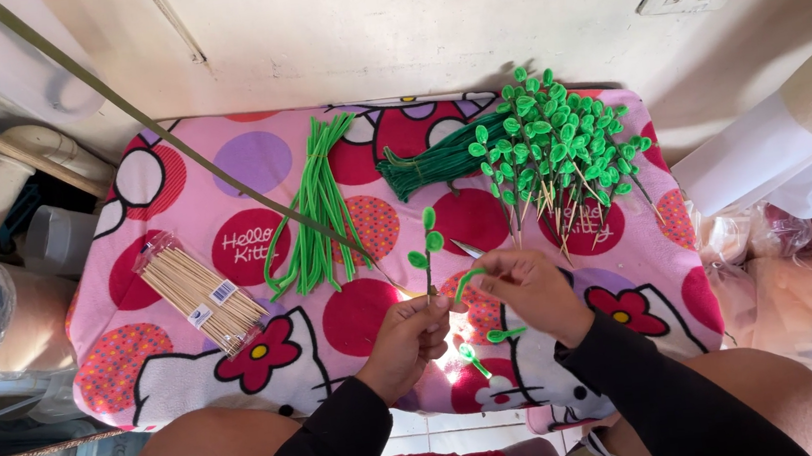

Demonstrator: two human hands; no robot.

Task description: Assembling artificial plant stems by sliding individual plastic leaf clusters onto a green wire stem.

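While the left hand (407,336) pinches a leafed stick (427,251) upright, the right hand (523,286) holds a green leaf loop (465,280) beside it, seemingly mid-attachment; next comes careful winding.

Fuzzy green pipe cleaners (315,207), pale wooden skewers (200,292) in glossy plastic, matt printed cloth (249,164)

Bright green pipe cleaners (315,207) lie far on a pink cloth (190,371) dotted with red, purple and flowers. Pale tan skewers (201,302) sit left. Green leaf stems (558,147) crowd right. Black sleeves (665,392) sit near.
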